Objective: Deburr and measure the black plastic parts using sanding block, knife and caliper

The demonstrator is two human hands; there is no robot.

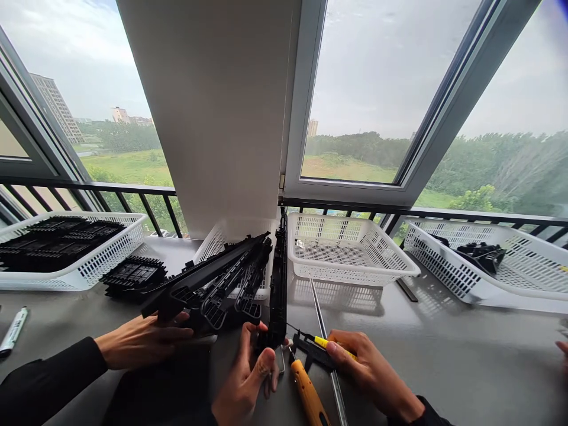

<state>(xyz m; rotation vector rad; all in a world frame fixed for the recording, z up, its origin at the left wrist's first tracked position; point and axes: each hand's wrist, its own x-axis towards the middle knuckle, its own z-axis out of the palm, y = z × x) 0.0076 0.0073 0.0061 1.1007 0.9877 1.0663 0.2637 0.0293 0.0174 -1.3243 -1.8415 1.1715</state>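
Head — grey table (465, 361) by windows (368, 89)

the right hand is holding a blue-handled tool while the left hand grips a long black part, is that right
Not quite: the right hand holds a yellow-handled tool, not a blue-handled one, as the head view shows. The left hand does grip a long black part.

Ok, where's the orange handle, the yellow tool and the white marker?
Orange handle (309, 393): head view, its middle.
Yellow tool (321, 342): head view, its uncovered yellow end.
White marker (15, 330): head view, its barrel.
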